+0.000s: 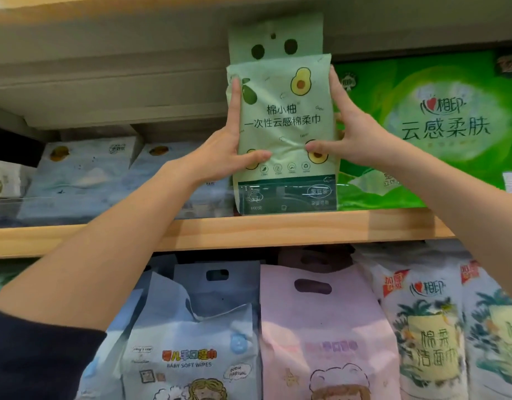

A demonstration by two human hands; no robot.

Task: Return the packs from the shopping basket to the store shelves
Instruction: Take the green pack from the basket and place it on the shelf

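A pale green pack with avocado pictures (283,116) stands upright on the upper wooden shelf (278,229), behind a low transparent rail. My left hand (229,148) grips its left edge, thumb pressed on the front. My right hand (350,134) grips its right edge, thumb on the front too. A second pale green pack (275,36) of the same kind rises behind it. The shopping basket is out of view.
A large bright green pack (439,125) stands right of the held pack. Light blue packs (87,174) fill the upper shelf to the left. Below hang blue baby-wipes packs (191,342), a pink pack (321,327) and white floral packs (430,336).
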